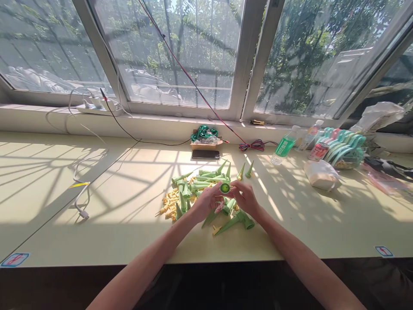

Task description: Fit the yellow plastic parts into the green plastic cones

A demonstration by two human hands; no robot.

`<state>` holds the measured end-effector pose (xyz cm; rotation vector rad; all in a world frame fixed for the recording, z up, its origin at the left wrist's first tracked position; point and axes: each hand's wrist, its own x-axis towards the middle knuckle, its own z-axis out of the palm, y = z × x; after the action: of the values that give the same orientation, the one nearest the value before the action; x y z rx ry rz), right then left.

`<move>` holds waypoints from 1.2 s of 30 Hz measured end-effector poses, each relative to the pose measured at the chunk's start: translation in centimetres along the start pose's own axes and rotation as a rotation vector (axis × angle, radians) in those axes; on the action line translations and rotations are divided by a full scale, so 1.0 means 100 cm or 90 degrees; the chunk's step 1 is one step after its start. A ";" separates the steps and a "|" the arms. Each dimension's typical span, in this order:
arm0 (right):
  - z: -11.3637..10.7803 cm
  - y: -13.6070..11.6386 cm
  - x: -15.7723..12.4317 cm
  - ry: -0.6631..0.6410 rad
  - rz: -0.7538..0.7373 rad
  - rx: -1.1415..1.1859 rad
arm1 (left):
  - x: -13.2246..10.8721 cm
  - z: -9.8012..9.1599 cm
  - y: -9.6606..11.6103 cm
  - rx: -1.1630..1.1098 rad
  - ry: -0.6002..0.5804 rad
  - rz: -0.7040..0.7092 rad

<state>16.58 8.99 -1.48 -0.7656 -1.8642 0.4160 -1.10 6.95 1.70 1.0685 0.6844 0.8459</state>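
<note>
Head view: the desk (129, 243) had a smooth, pale cream surface, striped with window shadow toward its back edge. Loose parts lay in a heap around mid-width, between the back and front edges. The green cones (186, 189) were slender and tapered, apparently plastic, with a slight sheen; several showed a wider collar at the broad end. The yellow pieces (167, 206), small and knobbly, were massed on the heap's left side. Two cones stood points up, slightly tilted, on the side of the heap nearer the back edge. One yellow tee-shaped piece (216, 230) lay nearest the front edge.

Held cone (225, 188): above the heap, between the hands; round broad end facing the camera, pale rim, darker green inside. Its tip was not visible.

Left hand (206, 201): fingers closed around the cone. Right hand (247, 198): thumb and fingers drawn narrow just beside the rim; could not tell whether they gripped anything.

Near the back edge: a black phone (205, 154), flat and glossy, before a small cardboard box (203, 147).
</note>
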 end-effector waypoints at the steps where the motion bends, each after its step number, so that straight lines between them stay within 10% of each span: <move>1: 0.000 0.000 0.000 -0.002 0.008 0.002 | 0.000 0.000 0.000 -0.004 -0.002 0.000; 26: -0.001 0.000 0.004 -0.014 0.085 0.007 | 0.001 -0.004 -0.014 0.384 0.084 0.284; 36: 0.008 0.000 0.002 0.057 0.156 0.020 | 0.001 0.001 -0.016 0.460 0.237 0.343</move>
<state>15.82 9.19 -1.66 -0.9789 -1.6831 0.5557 -0.56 6.58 0.25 1.8169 1.0822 1.3286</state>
